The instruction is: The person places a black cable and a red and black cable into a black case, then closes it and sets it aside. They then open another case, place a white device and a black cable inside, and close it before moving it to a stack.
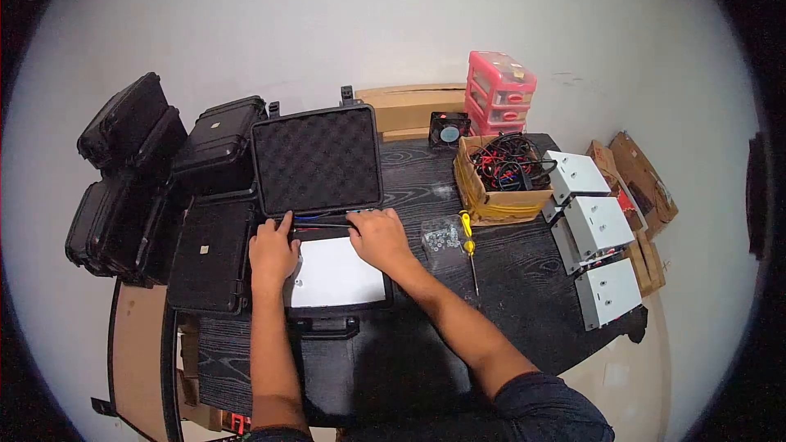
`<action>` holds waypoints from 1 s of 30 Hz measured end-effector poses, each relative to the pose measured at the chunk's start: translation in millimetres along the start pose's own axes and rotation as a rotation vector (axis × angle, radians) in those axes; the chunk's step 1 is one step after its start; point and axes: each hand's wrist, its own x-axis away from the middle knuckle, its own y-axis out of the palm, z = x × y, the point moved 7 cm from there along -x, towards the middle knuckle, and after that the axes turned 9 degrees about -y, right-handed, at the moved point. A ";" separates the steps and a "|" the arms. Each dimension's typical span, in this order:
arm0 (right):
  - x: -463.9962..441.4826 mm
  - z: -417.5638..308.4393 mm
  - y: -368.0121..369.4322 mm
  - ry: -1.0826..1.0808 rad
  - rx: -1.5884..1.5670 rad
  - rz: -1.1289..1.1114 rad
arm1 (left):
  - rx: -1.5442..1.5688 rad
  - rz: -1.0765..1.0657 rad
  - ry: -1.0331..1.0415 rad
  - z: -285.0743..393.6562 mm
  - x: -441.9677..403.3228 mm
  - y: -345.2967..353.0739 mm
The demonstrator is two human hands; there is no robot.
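Note:
A black hard case stands open, its lid [318,160] lined with dark egg-crate foam. Inside its base lies a white panel [337,272]. My left hand [273,255] rests at the panel's far left corner, fingers apart, with one finger stretched toward the hinge side. Over the far right corner is my right hand [381,239], its fingers curled toward the left. What its fingertips hold, if anything, is hidden. A blue wire [309,216] and a bit of red show in the gap between panel and lid, between both hands.
Closed black cases [214,250] are stacked at the left. To the right lie a yellow screwdriver [468,247] and a clear bag of small hardware [442,237]. Beyond are a cardboard box of cables [503,211], a fan [449,129], pink drawers [497,94] and white boxes [599,225].

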 end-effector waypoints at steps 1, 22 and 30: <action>-1.6 -0.9 2.0 -0.008 0.002 -0.025 | 0.003 -0.006 0.001 0.1 0.5 0.5; -31.5 -10.6 31.3 -0.175 0.038 -0.150 | 0.002 -0.042 0.011 -1.9 -0.6 6.0; -37.0 -14.4 36.0 -0.157 -0.077 -0.199 | 0.005 -0.021 0.010 -0.1 0.4 4.4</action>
